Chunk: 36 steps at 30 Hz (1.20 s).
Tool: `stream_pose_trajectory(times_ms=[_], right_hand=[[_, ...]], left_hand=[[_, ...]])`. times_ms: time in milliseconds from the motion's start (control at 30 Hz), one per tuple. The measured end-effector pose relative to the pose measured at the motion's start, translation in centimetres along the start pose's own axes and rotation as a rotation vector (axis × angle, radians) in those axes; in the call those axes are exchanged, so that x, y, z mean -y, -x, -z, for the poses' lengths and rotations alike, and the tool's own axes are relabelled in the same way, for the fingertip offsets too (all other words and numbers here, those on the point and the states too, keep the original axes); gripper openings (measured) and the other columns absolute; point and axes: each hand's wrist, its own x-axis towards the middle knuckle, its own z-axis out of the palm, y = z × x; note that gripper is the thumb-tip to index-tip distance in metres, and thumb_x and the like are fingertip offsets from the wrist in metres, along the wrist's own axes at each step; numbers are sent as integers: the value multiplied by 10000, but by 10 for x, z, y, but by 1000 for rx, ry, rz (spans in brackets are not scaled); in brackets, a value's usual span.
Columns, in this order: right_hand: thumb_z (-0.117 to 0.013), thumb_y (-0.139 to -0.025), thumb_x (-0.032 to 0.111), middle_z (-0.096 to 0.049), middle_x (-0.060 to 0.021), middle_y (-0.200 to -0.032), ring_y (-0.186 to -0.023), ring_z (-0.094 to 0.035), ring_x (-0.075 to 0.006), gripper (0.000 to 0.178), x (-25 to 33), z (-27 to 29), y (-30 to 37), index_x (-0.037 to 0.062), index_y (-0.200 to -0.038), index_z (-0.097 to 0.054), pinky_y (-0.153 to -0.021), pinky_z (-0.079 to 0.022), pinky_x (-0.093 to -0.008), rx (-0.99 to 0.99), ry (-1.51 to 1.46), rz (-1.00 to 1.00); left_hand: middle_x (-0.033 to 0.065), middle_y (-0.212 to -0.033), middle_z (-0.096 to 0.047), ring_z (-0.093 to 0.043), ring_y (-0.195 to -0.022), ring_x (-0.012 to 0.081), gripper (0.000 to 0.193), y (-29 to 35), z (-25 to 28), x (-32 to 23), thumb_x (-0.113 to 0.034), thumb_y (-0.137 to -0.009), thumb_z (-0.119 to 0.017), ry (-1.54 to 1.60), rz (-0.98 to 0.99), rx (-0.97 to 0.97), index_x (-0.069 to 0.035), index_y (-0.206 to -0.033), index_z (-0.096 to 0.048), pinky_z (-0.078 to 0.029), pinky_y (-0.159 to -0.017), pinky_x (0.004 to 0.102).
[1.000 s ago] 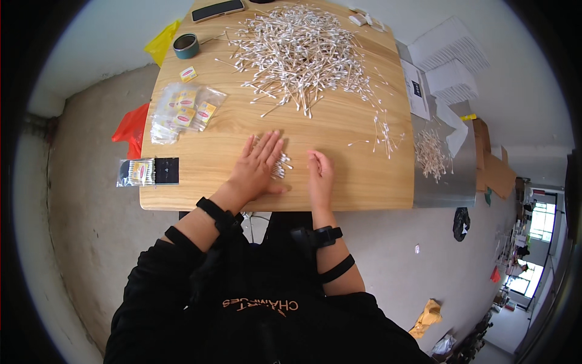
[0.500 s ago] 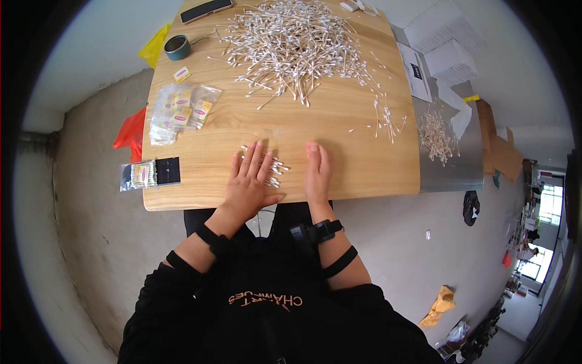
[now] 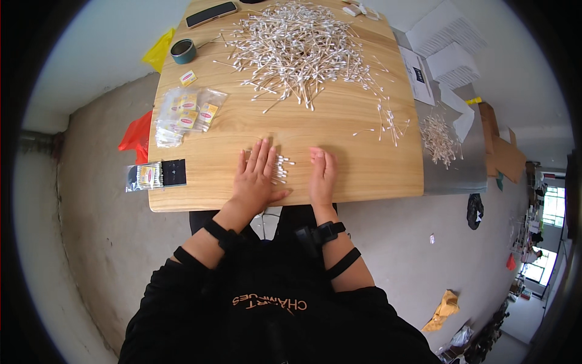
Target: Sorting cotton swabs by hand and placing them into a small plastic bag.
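My left hand point(image 3: 254, 179) lies flat, palm down, near the table's front edge, over a small row of cotton swabs point(image 3: 281, 168). White tips stick out to the right of its fingers; the rest is hidden beneath the hand. Just right of these swabs, apart from them, my right hand point(image 3: 323, 175) rests with its fingers curled in. What those fingers may enclose is hidden. Farther back, a big loose heap of cotton swabs point(image 3: 303, 51) covers the table's far middle.
Clear plastic bags with yellow labels point(image 3: 187, 112) lie at left on the wooden table point(image 3: 339, 127). A filled swab packet point(image 3: 144, 176) overhangs the left edge. Behind are a round teal tin point(image 3: 183, 51) and a phone point(image 3: 211, 14). More swabs point(image 3: 441, 139) lie on the grey surface at right.
The whole view has shifted slightly. My left hand has slid a little over the small row of swabs, covering more of it. My right hand stays curled beside them.
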Motion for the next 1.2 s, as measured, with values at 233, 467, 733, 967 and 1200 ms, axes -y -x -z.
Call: stream_pose_trajectory(times_ms=[233,467,733,967,1200], right_hand=[[-448,-1004,211,-599,-134,-996,-952,-556,-266,286,7,-4,-1,-2,-995,-639,-866,-446,-365,-30,19,-10],[-352,-1036,312,-506,-128,-1210,-1124,-525,-227,424,22,-14,2,-27,-1247,-496,-953,-449,-344,-66,-287,-183],[-354,-1006,354,-440,-213,-1278,-1224,-395,-340,491,25,-57,4,-21,-1309,-445,-1051,-305,-429,77,-7,121],[-347,-1010,405,-413,-201,-1341,-1276,-377,-322,547,19,-64,0,-34,-1330,-409,-1089,-281,-421,206,-397,-63],[-334,-1021,446,-372,-169,-1390,-1357,-344,-286,578,25,-51,-2,-14,-1371,-338,-1142,-250,-419,158,-610,-242]], left_hand=[[184,-1571,-167,-130,-1468,309,1135,3,-1,0,-699,-712,-609,61,-6,-47,10,-1494,-192,-85,-1168,510],[193,-1573,-145,-125,-1468,319,1244,-22,10,12,-734,-616,-660,36,102,-14,-4,-1501,-180,-96,-1158,533],[188,-1580,-111,-99,-1472,311,1287,-3,7,27,-708,-573,-711,82,71,28,-16,-1507,-159,-107,-1173,496],[191,-1571,-141,-130,-1465,318,1152,8,-9,19,-557,-646,-756,201,99,-129,-24,-1498,-194,-135,-1175,475],[228,-1539,-188,-176,-1438,378,1038,15,20,37,-375,-691,-791,296,69,-146,-16,-1484,-226,-204,-1152,495]])
